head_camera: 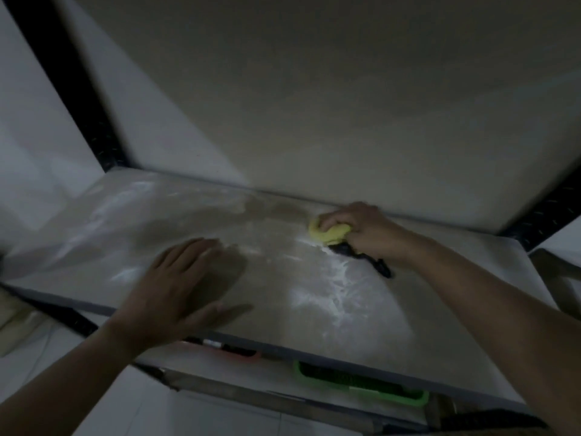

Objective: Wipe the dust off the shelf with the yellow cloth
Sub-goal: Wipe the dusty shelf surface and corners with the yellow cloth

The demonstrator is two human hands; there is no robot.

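Observation:
The shelf (276,278) is a pale board under a clear plastic sheet, streaked with white dust (330,294) right of the middle and fainter patches at the left. The yellow cloth (327,235) is bunched near the shelf's back edge, right of centre. My right hand (364,229) grips the cloth from above, fingers curled over it. A dark shadow or object lies just below that hand. My left hand (185,284) rests flat on the shelf near its front edge, fingers straight and spread.
A plain wall (314,105) rises behind the shelf, with black metal frame posts (63,73) at the left and right corners. Below the front edge sit a green basket (361,385) and a reddish tray (239,354) on a lower level.

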